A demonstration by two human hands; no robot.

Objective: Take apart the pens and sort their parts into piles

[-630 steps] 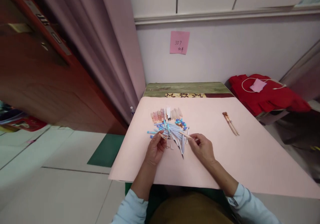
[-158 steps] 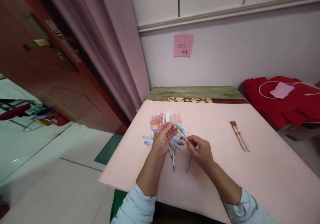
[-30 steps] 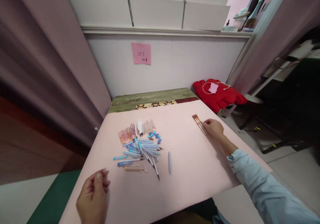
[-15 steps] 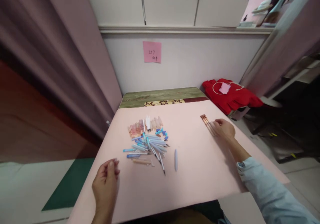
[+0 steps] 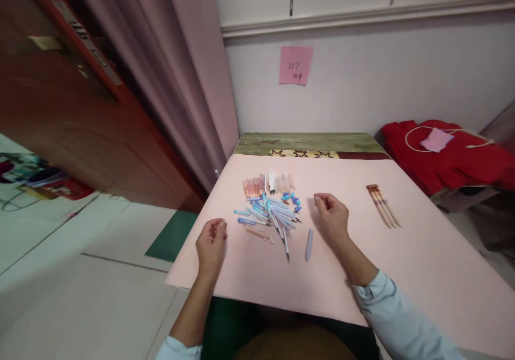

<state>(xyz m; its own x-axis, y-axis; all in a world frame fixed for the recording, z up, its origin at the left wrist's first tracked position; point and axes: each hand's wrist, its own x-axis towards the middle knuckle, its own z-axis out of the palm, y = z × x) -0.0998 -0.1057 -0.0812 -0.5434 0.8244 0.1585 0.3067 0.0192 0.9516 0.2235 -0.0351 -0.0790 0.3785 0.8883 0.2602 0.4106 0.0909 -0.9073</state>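
My left hand [image 5: 212,243] rests on the table to the left of a pile of pen parts, its fingers curled closed with nothing showing in them. My right hand [image 5: 333,216] is over the table just right of the pile, fingers bent in and no object visible in them. Light-blue and white pen barrels and refills [image 5: 277,212] lie jumbled in the pile. Behind it are a row of pinkish clear pen parts [image 5: 254,185] and small blue pieces [image 5: 291,199]. A single pale-lavender barrel [image 5: 309,245] lies between my hands. Three assembled pens with brown tops [image 5: 383,205] lie together at the right.
The table [image 5: 265,285] has a pale pink cover, with a green wood-look strip [image 5: 314,141] along its back edge. A red cloth with a white cord [image 5: 446,161] lies beyond the right corner. A pink note [image 5: 295,65] is stuck to the wall.
My right hand has left the brown-topped pens, which stay on the table, and moved left toward the pile. The head view has turned left. My left hand remains beside the pile.
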